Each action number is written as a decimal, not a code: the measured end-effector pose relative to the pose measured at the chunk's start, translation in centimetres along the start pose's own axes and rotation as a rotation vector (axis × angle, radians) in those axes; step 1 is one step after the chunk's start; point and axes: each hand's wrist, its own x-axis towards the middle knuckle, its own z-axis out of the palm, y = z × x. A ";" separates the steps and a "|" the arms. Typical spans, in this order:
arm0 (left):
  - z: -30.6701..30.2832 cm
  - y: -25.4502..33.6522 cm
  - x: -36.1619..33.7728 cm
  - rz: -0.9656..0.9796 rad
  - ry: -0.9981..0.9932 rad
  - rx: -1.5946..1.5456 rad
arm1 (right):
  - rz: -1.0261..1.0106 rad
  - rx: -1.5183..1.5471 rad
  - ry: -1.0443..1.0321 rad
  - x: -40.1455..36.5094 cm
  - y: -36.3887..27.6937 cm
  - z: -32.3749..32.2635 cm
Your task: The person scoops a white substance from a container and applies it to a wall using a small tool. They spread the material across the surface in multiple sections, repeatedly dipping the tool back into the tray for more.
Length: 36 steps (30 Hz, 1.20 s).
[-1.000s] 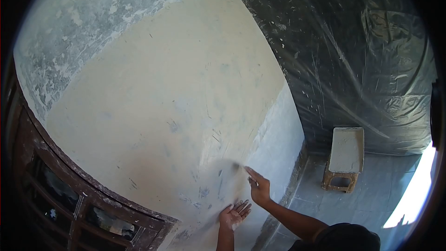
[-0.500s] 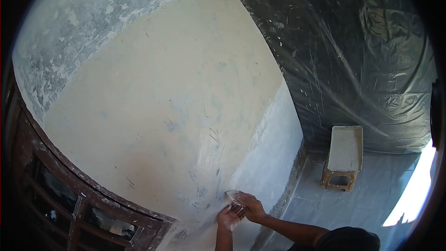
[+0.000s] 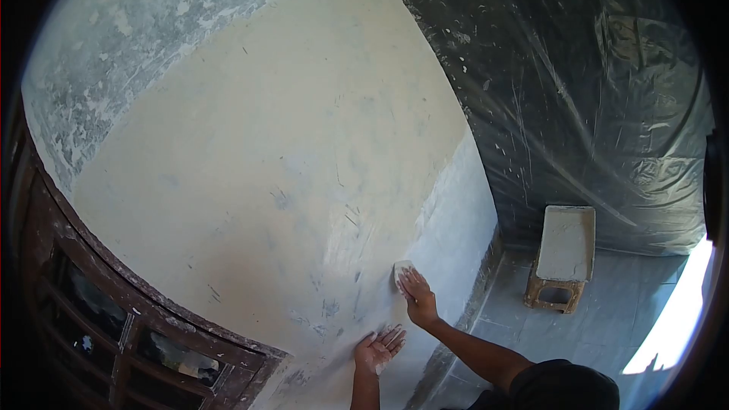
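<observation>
My right hand (image 3: pixel 420 301) grips a small flat putty scraper (image 3: pixel 399 269) and presses it against the plastered wall (image 3: pixel 281 129). The scraper meets the wall close to where a cream coat borders a whiter patch (image 3: pixel 448 228). Below and to the left, my left hand (image 3: pixel 379 349) is held palm up with its fingers spread. White smears of putty show on its palm and fingers, and I see no tool in it. Part of the scraper is hidden behind the right fingers.
At right, a tray of whitish putty (image 3: pixel 568 243) rests on a worn stool (image 3: pixel 557 296). Dark plastic sheeting (image 3: pixel 569 91) hangs behind it, above a grey tiled floor (image 3: pixel 493 342). A brown window frame (image 3: pixel 129 334) lines the lower left.
My right hand has moved up and slightly right with the scraper, away from the left hand. The left hand stays about in place, its fingers now in plain view.
</observation>
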 end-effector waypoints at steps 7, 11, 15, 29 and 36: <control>-0.1 -0.5 -1.4 -0.004 0.077 0.000 | 0.108 0.157 0.122 2.2 -2.6 -2.4; -0.8 -0.2 -1.7 0.003 0.038 -0.008 | 0.140 0.174 0.366 10.1 -1.2 -0.8; -1.1 0.2 -2.1 -0.070 0.016 -0.071 | 0.059 -0.037 0.210 3.7 -4.7 2.9; -3.6 1.3 -4.7 -0.147 -0.077 0.043 | 0.008 -0.025 0.328 5.5 -11.7 4.5; -6.4 1.3 -3.9 -0.052 -0.214 0.106 | -0.024 0.009 0.026 -11.0 -16.4 8.3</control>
